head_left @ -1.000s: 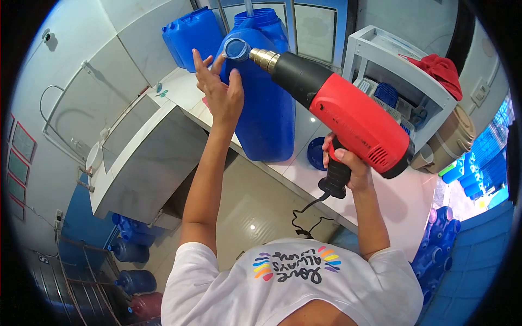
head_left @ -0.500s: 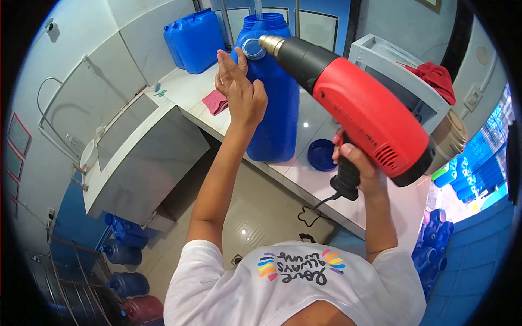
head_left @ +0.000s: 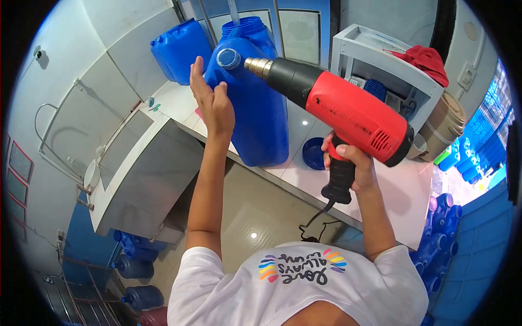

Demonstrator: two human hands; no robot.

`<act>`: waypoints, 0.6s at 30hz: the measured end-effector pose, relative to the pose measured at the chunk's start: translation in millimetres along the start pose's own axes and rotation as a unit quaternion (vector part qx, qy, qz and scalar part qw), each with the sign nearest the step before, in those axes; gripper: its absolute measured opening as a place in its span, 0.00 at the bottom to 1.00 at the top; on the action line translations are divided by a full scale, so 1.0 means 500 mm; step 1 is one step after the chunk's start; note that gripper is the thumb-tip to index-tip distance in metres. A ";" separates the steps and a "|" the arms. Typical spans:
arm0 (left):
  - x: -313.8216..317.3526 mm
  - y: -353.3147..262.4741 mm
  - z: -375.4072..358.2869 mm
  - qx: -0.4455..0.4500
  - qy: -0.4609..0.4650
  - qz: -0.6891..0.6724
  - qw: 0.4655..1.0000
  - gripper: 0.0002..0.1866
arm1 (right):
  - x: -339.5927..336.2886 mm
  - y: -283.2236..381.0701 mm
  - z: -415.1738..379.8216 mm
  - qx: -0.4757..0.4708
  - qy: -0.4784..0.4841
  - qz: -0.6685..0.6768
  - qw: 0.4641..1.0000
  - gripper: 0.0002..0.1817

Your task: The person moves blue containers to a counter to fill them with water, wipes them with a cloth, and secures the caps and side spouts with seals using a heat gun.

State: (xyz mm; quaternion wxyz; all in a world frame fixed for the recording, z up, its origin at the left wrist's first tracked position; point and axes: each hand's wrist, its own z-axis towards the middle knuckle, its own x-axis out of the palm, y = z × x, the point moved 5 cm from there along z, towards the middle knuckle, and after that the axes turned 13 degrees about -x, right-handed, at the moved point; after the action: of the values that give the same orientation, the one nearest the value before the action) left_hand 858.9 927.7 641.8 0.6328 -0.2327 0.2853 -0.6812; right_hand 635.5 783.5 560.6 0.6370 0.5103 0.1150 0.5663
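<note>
A red and black heat gun [head_left: 356,117] is in my right hand [head_left: 353,163], fingers wrapped round its handle. Its metal nozzle points left at the small capped spout [head_left: 228,58] of a tall blue jug [head_left: 258,114]. My left hand [head_left: 215,106] is raised at the jug's left side, its fingers stretched out and holding nothing. A clear tube stands in the jug's wide open mouth [head_left: 244,24]. Behind my right hand, a round dark blue lid [head_left: 314,153] lies on the white tiled counter [head_left: 380,201].
Another blue jug [head_left: 182,51] stands at the back left. At the right are a white shelf [head_left: 389,51] with a red cloth [head_left: 421,61] and beige buckets [head_left: 443,127]. Blue water bottles [head_left: 437,233] are stacked at the lower right. The gun's cord [head_left: 312,228] hangs past the counter edge.
The heat gun's nozzle has moved left and down in view, and the gun sits more level. My left hand has shifted left and lower, its palm turned. The whole view has shifted slightly.
</note>
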 end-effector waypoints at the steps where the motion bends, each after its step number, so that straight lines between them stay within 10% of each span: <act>1: 0.005 -0.007 0.004 0.001 0.003 0.002 1.000 0.32 | -0.007 -0.003 0.011 -0.003 0.005 0.016 1.000 0.20; 8: 0.037 -0.033 0.034 -0.004 -0.019 -0.062 0.998 0.24 | -0.069 0.050 0.090 -0.002 -0.003 0.022 1.000 0.20; 10: 0.053 -0.083 0.031 0.093 -0.067 0.344 0.932 0.22 | -0.110 0.124 0.135 -0.073 -0.030 -0.133 0.988 0.19; 18: 0.058 -0.061 0.061 0.130 -0.031 0.332 0.934 0.19 | -0.293 0.359 0.401 -0.159 0.011 -0.735 0.659 0.19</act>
State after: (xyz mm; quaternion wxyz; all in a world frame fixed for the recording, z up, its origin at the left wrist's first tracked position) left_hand 854.6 896.9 683.4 0.8563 -0.0613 0.2354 -0.4556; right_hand 623.7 527.2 728.2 0.9159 0.1436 0.3679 -0.0711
